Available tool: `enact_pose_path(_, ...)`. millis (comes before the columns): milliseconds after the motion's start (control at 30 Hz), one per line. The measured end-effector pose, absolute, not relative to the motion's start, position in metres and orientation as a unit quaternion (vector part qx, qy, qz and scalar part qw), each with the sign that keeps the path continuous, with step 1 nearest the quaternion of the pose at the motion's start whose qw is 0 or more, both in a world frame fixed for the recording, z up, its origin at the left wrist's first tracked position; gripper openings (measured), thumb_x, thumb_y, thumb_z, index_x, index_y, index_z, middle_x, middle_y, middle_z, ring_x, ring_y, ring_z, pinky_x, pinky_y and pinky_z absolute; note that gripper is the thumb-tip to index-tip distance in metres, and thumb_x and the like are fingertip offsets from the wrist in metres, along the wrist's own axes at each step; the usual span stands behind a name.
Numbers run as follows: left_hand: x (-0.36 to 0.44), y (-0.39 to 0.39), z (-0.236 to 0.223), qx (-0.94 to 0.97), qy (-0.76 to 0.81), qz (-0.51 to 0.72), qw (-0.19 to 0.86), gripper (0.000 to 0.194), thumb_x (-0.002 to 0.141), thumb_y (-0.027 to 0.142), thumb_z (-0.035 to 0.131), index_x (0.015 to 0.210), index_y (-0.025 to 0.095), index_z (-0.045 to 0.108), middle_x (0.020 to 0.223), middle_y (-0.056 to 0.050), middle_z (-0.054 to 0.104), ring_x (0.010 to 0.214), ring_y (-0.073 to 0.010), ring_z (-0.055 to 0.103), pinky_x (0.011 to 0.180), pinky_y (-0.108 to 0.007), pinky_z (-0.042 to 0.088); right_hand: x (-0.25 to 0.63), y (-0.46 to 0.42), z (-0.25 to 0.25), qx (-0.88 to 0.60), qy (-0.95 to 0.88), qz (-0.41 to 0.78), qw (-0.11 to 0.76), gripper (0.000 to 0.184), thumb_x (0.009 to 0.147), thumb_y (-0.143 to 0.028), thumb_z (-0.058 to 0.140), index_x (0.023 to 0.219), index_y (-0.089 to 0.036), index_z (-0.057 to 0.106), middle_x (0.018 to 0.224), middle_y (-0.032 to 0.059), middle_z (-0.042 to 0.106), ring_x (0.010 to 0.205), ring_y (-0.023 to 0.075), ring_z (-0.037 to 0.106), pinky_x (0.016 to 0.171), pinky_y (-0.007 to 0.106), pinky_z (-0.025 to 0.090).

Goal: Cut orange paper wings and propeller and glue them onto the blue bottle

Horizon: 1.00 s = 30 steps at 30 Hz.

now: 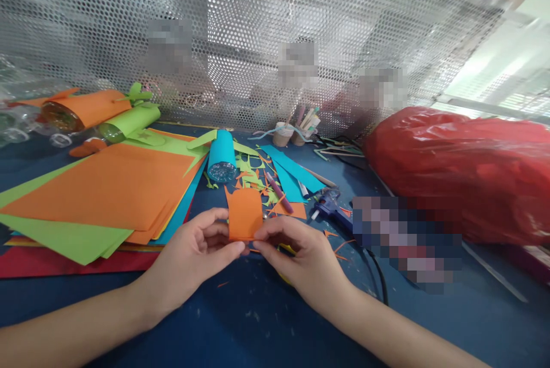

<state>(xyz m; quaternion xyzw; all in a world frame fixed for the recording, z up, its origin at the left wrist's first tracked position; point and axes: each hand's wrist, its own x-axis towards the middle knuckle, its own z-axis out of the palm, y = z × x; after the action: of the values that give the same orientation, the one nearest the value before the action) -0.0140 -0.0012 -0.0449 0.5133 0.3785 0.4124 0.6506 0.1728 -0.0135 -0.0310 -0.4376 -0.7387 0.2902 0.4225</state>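
Observation:
Between both hands I hold a small orange paper piece with a rounded top and a folded lower edge. My left hand is closed on its left side, thumb along the bottom. The fingertips of my right hand pinch its lower right corner. Just beyond it stands a blue paper-wrapped bottle with green paper strips at its sides. Green and orange paper scraps lie behind the piece, with a purple marker among them. Something yellow is partly hidden under my right hand.
Stacked coloured paper covers the left of the table. Orange and green wrapped bottles lie behind it. A glue gun with a black cord is at right, near a large red plastic bag. Marker cups stand by the perforated metal screen.

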Motion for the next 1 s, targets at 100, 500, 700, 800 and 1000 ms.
enact_pose_path(100, -0.0155, -0.0010, -0.0450, 0.533, 0.358, 0.388, 0.661, 0.025, 0.082, 0.023, 0.068, 0.106, 0.020, 0.060, 0.095, -0.002, 0.076, 0.088, -0.0153, 0.070, 0.083, -0.026, 0.052, 0.1725, -0.0138, -0.0302, -0.438, -0.739, 0.295, 0.419, 0.015, 0.079, -0.007, 0.061, 0.080, -0.022, 0.065, 0.077, -0.0017, 0.071, 0.069, 0.0128, 0.067, 0.068, 0.023, 0.055)
enact_pose_path(500, -0.0165, -0.0034, -0.0446, 0.560, 0.376, 0.374, 0.637, 0.011, 0.084, 0.024, 0.066, 0.094, 0.022, 0.068, 0.090, -0.001, 0.076, 0.086, -0.0160, 0.070, 0.079, -0.024, 0.054, 0.1687, -0.0184, -0.0284, -0.472, -0.696, 0.344, 0.418, 0.007, 0.078, -0.013, 0.061, 0.077, -0.020, 0.062, 0.072, -0.0001, 0.067, 0.065, 0.0134, 0.064, 0.061, 0.024, 0.053)
enact_pose_path(700, -0.0157, -0.0051, -0.0454, 0.552, 0.386, 0.387, 0.631, 0.016, 0.083, 0.024, 0.066, 0.098, 0.024, 0.070, 0.092, -0.001, 0.077, 0.087, -0.0181, 0.071, 0.079, -0.027, 0.056, 0.1663, -0.0203, -0.0266, -0.457, -0.675, 0.367, 0.449, 0.014, 0.078, -0.015, 0.061, 0.083, -0.023, 0.050, 0.078, -0.0015, 0.059, 0.067, 0.0125, 0.060, 0.062, 0.024, 0.051)
enact_pose_path(800, -0.0151, -0.0055, -0.0453, 0.554, 0.390, 0.390, 0.624, 0.020, 0.082, 0.023, 0.066, 0.102, 0.023, 0.069, 0.095, -0.001, 0.077, 0.088, -0.0184, 0.071, 0.079, -0.027, 0.056, 0.1654, -0.0203, -0.0271, -0.437, -0.664, 0.395, 0.461, 0.019, 0.080, -0.015, 0.060, 0.087, -0.024, 0.044, 0.078, -0.0029, 0.053, 0.068, 0.0121, 0.057, 0.061, 0.024, 0.049)
enact_pose_path(1000, -0.0144, -0.0062, -0.0410, 0.572, 0.403, 0.401, 0.591, 0.016, 0.082, 0.021, 0.065, 0.097, 0.023, 0.070, 0.088, 0.000, 0.076, 0.084, -0.0173, 0.070, 0.079, -0.026, 0.055, 0.1654, -0.0204, -0.0290, -0.418, -0.643, 0.454, 0.454, 0.024, 0.082, -0.015, 0.058, 0.095, -0.025, 0.040, 0.080, -0.0032, 0.054, 0.074, 0.0130, 0.061, 0.068, 0.027, 0.052)
